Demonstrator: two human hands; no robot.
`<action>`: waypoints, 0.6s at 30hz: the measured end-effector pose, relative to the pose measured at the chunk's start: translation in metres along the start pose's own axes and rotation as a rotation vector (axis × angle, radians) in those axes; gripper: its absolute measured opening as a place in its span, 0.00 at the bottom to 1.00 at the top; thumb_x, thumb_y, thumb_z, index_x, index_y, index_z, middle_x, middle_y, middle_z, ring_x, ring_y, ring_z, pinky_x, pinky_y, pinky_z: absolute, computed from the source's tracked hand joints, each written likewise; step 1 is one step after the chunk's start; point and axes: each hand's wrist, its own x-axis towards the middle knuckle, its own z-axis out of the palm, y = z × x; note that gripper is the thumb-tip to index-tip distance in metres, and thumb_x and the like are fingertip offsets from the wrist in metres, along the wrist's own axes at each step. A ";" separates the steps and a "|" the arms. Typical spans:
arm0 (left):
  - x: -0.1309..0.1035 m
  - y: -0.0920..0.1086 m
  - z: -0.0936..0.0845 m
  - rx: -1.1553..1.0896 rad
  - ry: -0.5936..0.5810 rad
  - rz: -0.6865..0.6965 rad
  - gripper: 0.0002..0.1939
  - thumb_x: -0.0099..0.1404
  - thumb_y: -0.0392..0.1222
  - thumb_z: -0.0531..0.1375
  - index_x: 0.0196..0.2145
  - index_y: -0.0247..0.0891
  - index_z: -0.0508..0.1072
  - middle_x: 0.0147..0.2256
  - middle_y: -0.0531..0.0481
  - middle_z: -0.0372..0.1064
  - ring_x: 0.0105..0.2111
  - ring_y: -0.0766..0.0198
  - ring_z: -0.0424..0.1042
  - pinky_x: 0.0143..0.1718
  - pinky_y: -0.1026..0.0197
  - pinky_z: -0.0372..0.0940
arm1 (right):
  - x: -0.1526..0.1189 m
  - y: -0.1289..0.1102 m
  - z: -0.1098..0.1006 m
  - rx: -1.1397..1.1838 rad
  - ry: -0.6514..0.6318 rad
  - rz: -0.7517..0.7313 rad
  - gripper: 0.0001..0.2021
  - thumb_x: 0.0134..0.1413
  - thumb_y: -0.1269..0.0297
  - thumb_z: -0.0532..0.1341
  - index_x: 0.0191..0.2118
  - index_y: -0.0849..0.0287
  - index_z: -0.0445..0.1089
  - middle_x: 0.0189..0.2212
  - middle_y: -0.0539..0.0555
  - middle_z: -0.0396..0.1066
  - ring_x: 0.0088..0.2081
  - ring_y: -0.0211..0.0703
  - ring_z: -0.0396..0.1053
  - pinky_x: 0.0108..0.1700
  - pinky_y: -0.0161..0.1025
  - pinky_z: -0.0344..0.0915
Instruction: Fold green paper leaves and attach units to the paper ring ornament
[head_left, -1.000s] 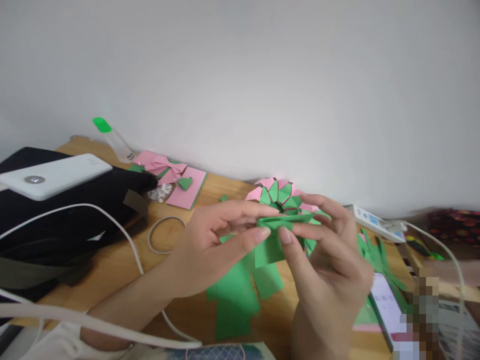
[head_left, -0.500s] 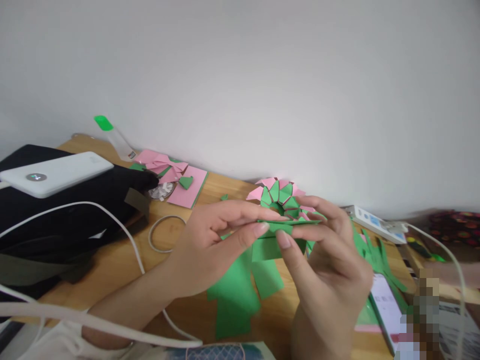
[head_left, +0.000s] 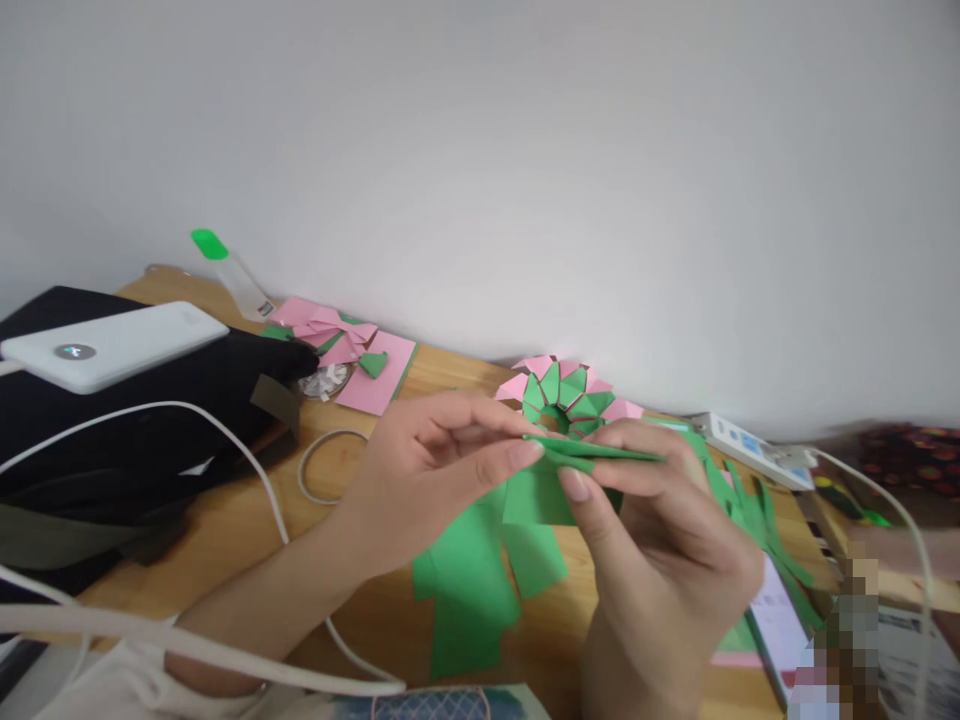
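Observation:
Between both hands, above the table, is a small folded piece of green paper [head_left: 559, 452]. My left hand [head_left: 442, 480] pinches its left end between thumb and fingers. My right hand [head_left: 652, 510] grips the right part, thumb below and fingers along the fold. Just behind the hands stands a ring of folded pink and green paper pieces [head_left: 566, 385], its front partly hidden. Under the hands lie several loose green paper pieces [head_left: 469, 570] on the wooden table [head_left: 360, 580].
At left, a white power bank [head_left: 120, 345] rests on a black bag [head_left: 247, 400], with a white cable running across. Pink sheets [head_left: 386, 375] and a glue bottle [head_left: 225, 270] lie near the wall. A power strip [head_left: 750, 450] and a phone [head_left: 780, 620] are at right.
My right hand has shifted slightly right and down. The folded green paper now slants, its upper flap reaching further right over the right fingers. My left hand has barely moved.

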 end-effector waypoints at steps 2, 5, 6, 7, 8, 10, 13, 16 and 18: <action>0.001 0.002 0.001 0.009 0.017 0.012 0.09 0.56 0.27 0.67 0.29 0.41 0.82 0.29 0.57 0.80 0.30 0.71 0.78 0.33 0.74 0.71 | 0.000 -0.001 0.000 0.002 -0.013 -0.004 0.11 0.49 0.77 0.67 0.35 0.52 0.74 0.36 0.50 0.72 0.41 0.44 0.70 0.42 0.47 0.70; 0.002 0.003 0.002 0.015 0.035 0.019 0.09 0.56 0.28 0.67 0.28 0.41 0.82 0.27 0.55 0.80 0.28 0.70 0.77 0.31 0.73 0.71 | 0.001 -0.001 0.000 0.009 -0.023 -0.011 0.11 0.50 0.78 0.67 0.35 0.52 0.74 0.36 0.50 0.72 0.41 0.44 0.69 0.45 0.49 0.70; 0.002 0.004 0.002 0.010 0.041 0.020 0.08 0.55 0.28 0.67 0.28 0.41 0.82 0.27 0.56 0.79 0.28 0.71 0.76 0.31 0.73 0.71 | 0.001 -0.001 0.000 0.011 -0.026 -0.015 0.11 0.50 0.78 0.67 0.35 0.53 0.74 0.37 0.50 0.72 0.42 0.43 0.69 0.45 0.49 0.70; 0.002 0.003 0.002 0.003 0.045 0.020 0.08 0.55 0.28 0.67 0.27 0.41 0.82 0.26 0.56 0.79 0.27 0.71 0.76 0.30 0.73 0.71 | 0.001 -0.001 0.000 0.012 -0.027 -0.016 0.11 0.50 0.78 0.67 0.35 0.53 0.74 0.37 0.50 0.72 0.42 0.43 0.69 0.46 0.49 0.69; 0.002 0.003 0.002 -0.007 0.050 0.019 0.08 0.54 0.28 0.68 0.27 0.41 0.82 0.25 0.56 0.79 0.26 0.71 0.76 0.30 0.73 0.71 | 0.001 -0.001 0.000 0.013 -0.027 -0.016 0.11 0.50 0.78 0.67 0.35 0.53 0.74 0.37 0.50 0.72 0.42 0.43 0.69 0.46 0.49 0.69; 0.002 0.002 0.003 -0.032 0.057 0.016 0.08 0.54 0.29 0.68 0.26 0.41 0.81 0.25 0.56 0.78 0.25 0.71 0.75 0.29 0.72 0.71 | 0.001 -0.001 0.001 0.011 -0.029 -0.017 0.10 0.50 0.78 0.67 0.34 0.53 0.73 0.36 0.50 0.72 0.42 0.43 0.68 0.46 0.48 0.69; 0.003 0.000 0.003 -0.067 0.066 0.001 0.07 0.53 0.30 0.70 0.25 0.41 0.81 0.24 0.56 0.77 0.25 0.70 0.74 0.29 0.70 0.71 | 0.001 -0.001 0.001 0.008 -0.032 -0.024 0.10 0.50 0.77 0.67 0.34 0.54 0.73 0.36 0.50 0.72 0.40 0.42 0.69 0.45 0.48 0.68; 0.002 -0.001 0.003 -0.095 0.082 -0.021 0.07 0.52 0.30 0.69 0.24 0.41 0.81 0.23 0.57 0.77 0.24 0.70 0.74 0.28 0.69 0.70 | 0.001 -0.001 0.001 0.010 -0.034 -0.023 0.10 0.50 0.77 0.67 0.33 0.53 0.73 0.35 0.50 0.72 0.40 0.42 0.69 0.44 0.46 0.69; 0.002 -0.001 0.003 -0.109 0.083 -0.037 0.07 0.52 0.29 0.69 0.24 0.41 0.81 0.23 0.57 0.77 0.24 0.70 0.74 0.29 0.69 0.71 | 0.001 -0.001 0.001 0.014 -0.031 -0.008 0.10 0.50 0.77 0.67 0.33 0.53 0.73 0.35 0.50 0.72 0.40 0.42 0.69 0.42 0.45 0.70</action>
